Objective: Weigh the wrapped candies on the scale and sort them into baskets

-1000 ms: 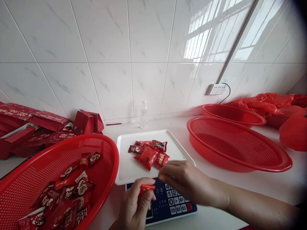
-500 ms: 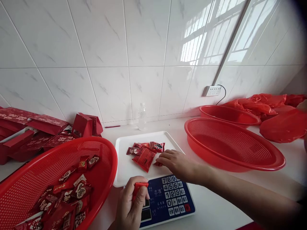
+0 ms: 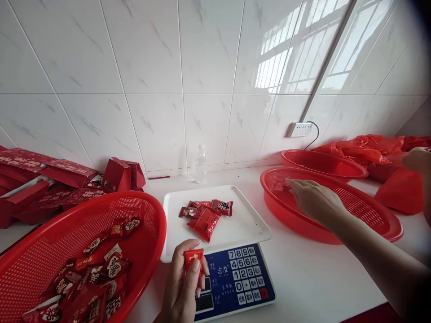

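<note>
My left hand (image 3: 183, 282) is closed around a small red packet (image 3: 194, 259), in front of the white tray of the scale. A blue keypad panel (image 3: 235, 280) of the scale lies just right of that hand. On the tray (image 3: 242, 229) several red wrapped snack packets (image 3: 205, 222) lie in a loose pile. My right hand (image 3: 314, 199) is over the near red basket (image 3: 279, 220) on the right, fingers bent together near its left side. What its fingertips hold, if anything, is hidden against the red plastic.
A red perforated basket (image 3: 141, 211) with several wrapped snacks stands at left, red gift boxes (image 3: 50, 179) behind it. A clear bottle (image 3: 201, 166) stands by the wall. Behind the right basket are another basket (image 3: 323, 163) and red bags (image 3: 363, 146). Another person's hand (image 3: 417, 159) shows at right.
My right hand has moved from the tray rightward to over the red basket. The small packet under its fingers is gone from the tray. My left hand still holds its packet, tilted more upright.
</note>
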A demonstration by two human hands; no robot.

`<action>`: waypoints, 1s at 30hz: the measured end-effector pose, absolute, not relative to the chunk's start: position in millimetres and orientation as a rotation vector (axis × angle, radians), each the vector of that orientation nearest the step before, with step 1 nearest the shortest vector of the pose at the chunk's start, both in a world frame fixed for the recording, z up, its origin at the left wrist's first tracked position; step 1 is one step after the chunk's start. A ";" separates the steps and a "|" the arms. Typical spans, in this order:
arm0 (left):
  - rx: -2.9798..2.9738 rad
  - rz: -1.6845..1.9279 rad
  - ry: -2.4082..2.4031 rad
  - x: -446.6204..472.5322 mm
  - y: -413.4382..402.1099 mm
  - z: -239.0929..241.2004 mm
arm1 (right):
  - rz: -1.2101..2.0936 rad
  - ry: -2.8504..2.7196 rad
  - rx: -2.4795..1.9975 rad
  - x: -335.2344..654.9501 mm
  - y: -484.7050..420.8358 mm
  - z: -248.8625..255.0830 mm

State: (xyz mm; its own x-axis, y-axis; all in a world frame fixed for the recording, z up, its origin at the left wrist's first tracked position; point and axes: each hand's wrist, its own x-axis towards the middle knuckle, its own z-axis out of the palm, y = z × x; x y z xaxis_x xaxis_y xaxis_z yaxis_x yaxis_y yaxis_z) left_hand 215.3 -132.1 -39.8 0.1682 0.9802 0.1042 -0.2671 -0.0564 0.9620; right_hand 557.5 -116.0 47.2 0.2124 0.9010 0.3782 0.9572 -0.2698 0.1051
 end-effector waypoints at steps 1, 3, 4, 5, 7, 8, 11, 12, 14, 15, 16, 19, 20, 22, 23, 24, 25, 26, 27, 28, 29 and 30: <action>1.159 1.257 0.846 215.5 -132.7 -41.0 | -0.529 -1.835 -2.290 554.4 -114.0 44.3; 1.203 1.296 0.870 216.3 -134.3 -43.5 | -0.449 -1.954 -2.186 538.4 -108.1 35.8; 1.228 1.319 0.887 216.8 -135.1 -44.7 | -0.399 -2.029 -2.120 526.6 -104.3 31.0; 1.251 1.341 0.901 217.3 -135.9 -45.8 | -0.346 -2.108 -2.049 513.3 -100.2 26.4; 1.282 1.365 0.919 218.0 -137.0 -47.7 | -0.251 -2.250 -1.909 485.6 -91.3 18.5; 1.292 1.370 0.922 218.2 -137.2 -48.3 | -0.208 -2.306 -1.850 472.8 -86.7 15.4; 1.307 1.370 0.925 218.4 -135.9 -49.2 | -0.127 -2.395 -1.746 445.5 -72.7 8.3; 1.308 1.372 0.925 218.5 -135.2 -49.4 | -0.111 -2.405 -1.731 440.8 -68.4 6.0; 1.304 1.378 0.919 218.5 -133.7 -49.8 | -0.096 -2.411 -1.717 437.6 -61.4 1.6; 1.300 1.381 0.919 218.6 -133.2 -50.2 | -0.099 -2.407 -1.715 438.8 -59.2 0.0; 1.296 1.381 0.921 218.6 -132.9 -50.7 | -0.111 -2.398 -1.717 441.7 -58.1 -1.0; 1.288 1.364 0.947 219.1 -133.5 -52.6 | -0.210 -2.305 -1.763 459.8 -62.2 3.4; 1.289 1.358 0.949 219.4 -134.1 -53.2 | -0.256 -2.251 -1.795 469.2 -65.8 7.4; 1.290 1.356 0.945 220.3 -135.2 -54.2 | -0.348 -2.119 -1.886 492.9 -75.6 17.7; 1.290 1.362 0.942 220.8 -135.7 -54.8 | -0.390 -2.045 -1.947 506.9 -81.1 23.0; 1.291 1.370 0.941 221.2 -136.1 -55.3 | -0.422 -1.972 -2.016 521.8 -86.6 27.9; 1.293 1.378 0.943 221.5 -136.5 -55.9 | -0.443 -1.903 -2.089 536.9 -91.8 31.8; 1.298 1.387 0.946 221.6 -136.8 -56.6 | -0.458 -1.832 -2.172 551.5 -96.4 34.5; 1.307 1.395 0.944 221.6 -137.2 -57.6 | -0.463 -1.779 -2.242 564.5 -100.1 36.0; 1.320 1.400 0.937 221.3 -137.7 -58.7 | -0.467 -1.744 -2.292 574.9 -102.6 36.2; 1.335 1.404 0.929 220.8 -138.2 -60.0 | -0.468 -1.727 -2.325 581.7 -103.9 35.4; 1.353 1.405 0.922 220.2 -138.7 -61.4 | -0.464 -1.736 -2.333 584.2 -103.9 33.6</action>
